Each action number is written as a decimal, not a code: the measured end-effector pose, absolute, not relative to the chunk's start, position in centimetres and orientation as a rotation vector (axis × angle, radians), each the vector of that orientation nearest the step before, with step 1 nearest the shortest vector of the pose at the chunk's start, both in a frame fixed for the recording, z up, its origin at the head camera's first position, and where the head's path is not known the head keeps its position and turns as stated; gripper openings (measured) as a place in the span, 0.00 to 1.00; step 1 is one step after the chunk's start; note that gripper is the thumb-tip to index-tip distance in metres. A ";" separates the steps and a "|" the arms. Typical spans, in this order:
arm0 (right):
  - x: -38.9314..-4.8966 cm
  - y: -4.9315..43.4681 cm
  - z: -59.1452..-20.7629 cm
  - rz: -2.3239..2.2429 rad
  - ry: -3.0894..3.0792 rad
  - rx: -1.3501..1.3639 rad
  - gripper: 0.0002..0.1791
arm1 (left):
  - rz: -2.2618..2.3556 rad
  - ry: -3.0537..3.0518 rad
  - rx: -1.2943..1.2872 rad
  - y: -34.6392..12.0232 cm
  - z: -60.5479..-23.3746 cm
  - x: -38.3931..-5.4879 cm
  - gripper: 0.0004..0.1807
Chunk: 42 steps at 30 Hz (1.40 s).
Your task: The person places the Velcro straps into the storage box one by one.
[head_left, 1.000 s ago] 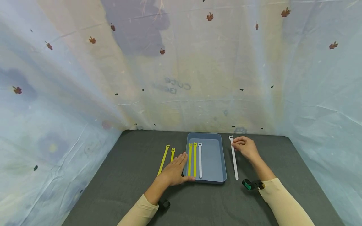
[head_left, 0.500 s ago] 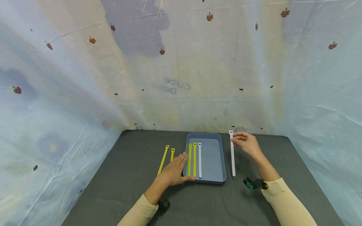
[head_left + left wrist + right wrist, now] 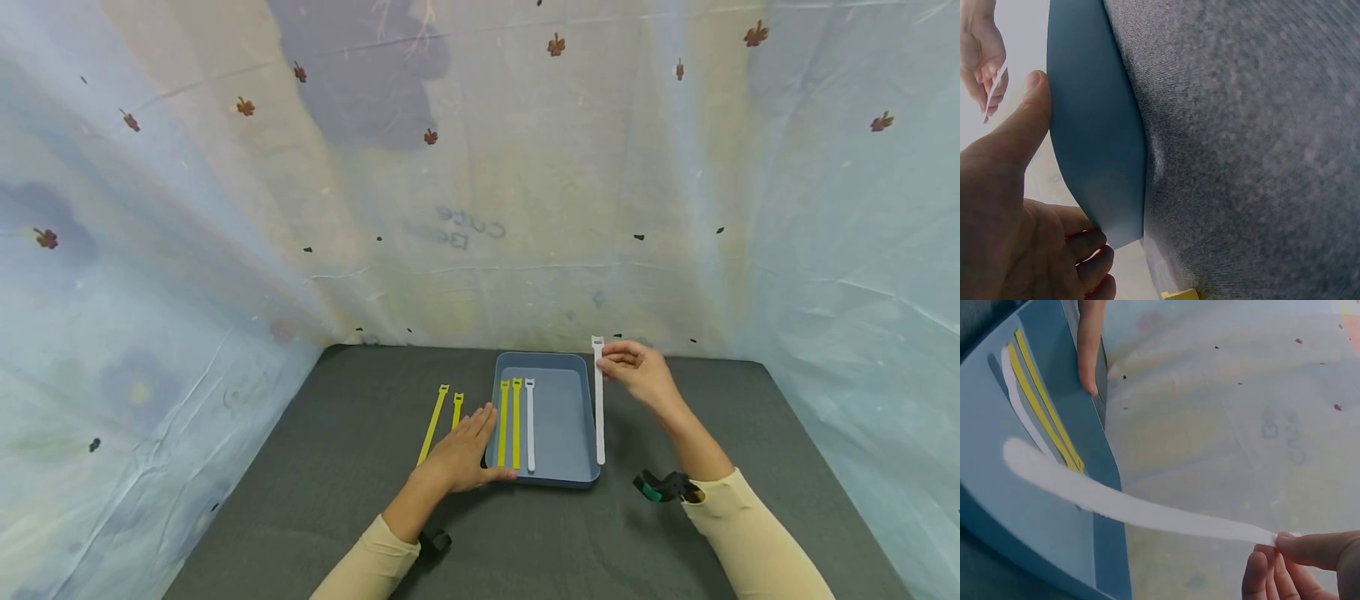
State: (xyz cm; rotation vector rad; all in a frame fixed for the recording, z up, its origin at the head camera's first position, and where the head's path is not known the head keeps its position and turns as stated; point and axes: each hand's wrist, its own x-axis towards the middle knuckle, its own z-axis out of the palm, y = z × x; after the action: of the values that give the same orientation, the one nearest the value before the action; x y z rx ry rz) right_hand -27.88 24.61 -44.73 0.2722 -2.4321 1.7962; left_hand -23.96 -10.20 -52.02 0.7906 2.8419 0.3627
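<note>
Between thumb and fingers, my right hand point(image 3: 647, 382) pinches a white hook-and-loop cable tie point(image 3: 599, 408) near its slotted head. In the head view, the tie hangs over the right rim of a blue-grey tray point(image 3: 566, 425); the right wrist view shows its rounded tail point(image 3: 1029, 459) across the tray. My left hand point(image 3: 459, 454) rests against the tray's near left corner, fingers extended along the left side, thumb at the front wall. Inside lie two yellow cable ties point(image 3: 517, 429) and one white cable tie point(image 3: 531, 429), side by side.
Left of the tray, two more yellow cable ties point(image 3: 435, 421) lie on the dark grey cloth point(image 3: 360, 500), one partly hidden by my left hand. A patterned curtain point(image 3: 480, 208) encloses the back and sides. Each wrist wears a black strap point(image 3: 663, 487).
My right hand has lifted the white cable tie off the cloth and carried it left to the tray's right rim. My left hand and the tray have stayed put.
</note>
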 end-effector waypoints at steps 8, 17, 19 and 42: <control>-28.6 22.4 -46.2 1.940 -2.377 0.301 0.19 | 0.347 2.848 0.799 -10.2 -52.1 -23.9 0.65; -29.6 20.2 -47.7 2.089 -2.362 0.247 0.19 | 0.350 2.847 0.788 -10.1 -52.2 -24.0 0.64; -29.9 19.8 -48.0 2.111 -2.358 0.236 0.19 | 0.347 2.844 0.779 -10.0 -52.1 -24.1 0.64; -32.7 16.9 -50.8 1.879 -2.646 0.014 0.08 | 0.360 2.842 0.759 -10.0 -52.2 -24.1 0.65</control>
State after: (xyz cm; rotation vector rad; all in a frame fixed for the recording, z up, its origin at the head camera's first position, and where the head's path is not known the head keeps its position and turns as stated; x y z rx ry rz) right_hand -32.72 16.91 -50.79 0.0139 -2.6457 1.8785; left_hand -24.10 -10.01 -52.19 0.7589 2.8418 0.3596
